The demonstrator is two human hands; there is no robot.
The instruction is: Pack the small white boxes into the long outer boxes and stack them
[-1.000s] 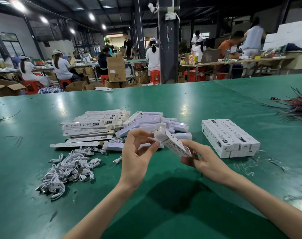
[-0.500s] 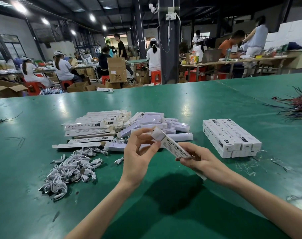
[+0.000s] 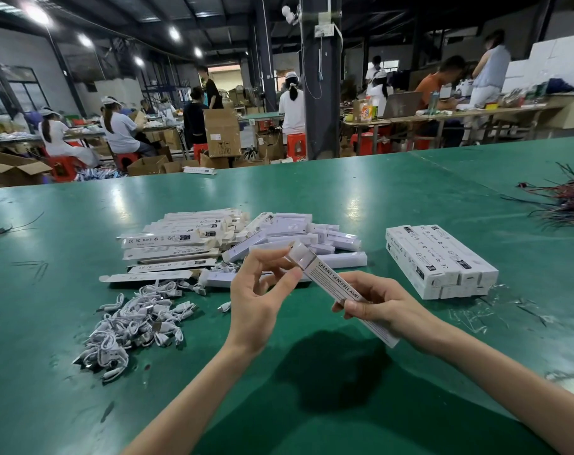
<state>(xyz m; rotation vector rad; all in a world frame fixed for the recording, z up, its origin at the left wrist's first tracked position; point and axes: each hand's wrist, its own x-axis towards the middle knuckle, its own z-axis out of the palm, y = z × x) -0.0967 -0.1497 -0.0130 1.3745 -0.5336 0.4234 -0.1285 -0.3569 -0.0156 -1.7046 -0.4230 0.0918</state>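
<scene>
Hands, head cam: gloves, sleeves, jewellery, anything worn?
Nothing worn that shows: the left hand and right hand have no gloves, rings or watch, and no sleeve appears up to the frame's bottom edge. Nails look short and unpainted.

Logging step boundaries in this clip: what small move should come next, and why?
Probably the left hand presses the end flap shut: its fingers pinch the far end of the long box, which the right hand grips lower down, and that end looks not quite closed.
</scene>
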